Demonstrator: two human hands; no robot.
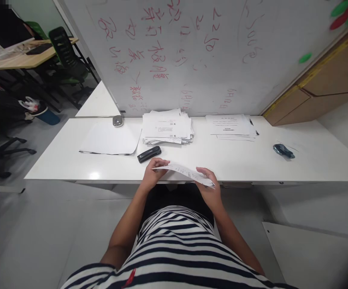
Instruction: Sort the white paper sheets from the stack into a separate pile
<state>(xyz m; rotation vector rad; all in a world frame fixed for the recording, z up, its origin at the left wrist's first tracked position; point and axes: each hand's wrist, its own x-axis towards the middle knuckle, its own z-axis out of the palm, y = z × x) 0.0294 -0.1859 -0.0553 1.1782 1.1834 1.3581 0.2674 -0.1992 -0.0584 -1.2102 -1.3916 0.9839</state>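
I hold a printed sheet of paper (183,172) over the near edge of the white table (252,160). My left hand (152,173) grips its left end, fingers curled over the top. My right hand (209,185) grips its right end from below. A black stapler (149,154) lies on the table just beyond my left hand. Further back, a thick, uneven stack of printed papers (167,127) sits in the middle, and a thinner stack (233,127) lies to its right.
A blank white sheet (109,139) lies at the left, with a small round grey object (118,121) behind it. A dark staple remover-like item (283,151) rests at the right. A whiteboard (192,52) with red writing stands along the table's back. Chairs and a desk are at far left.
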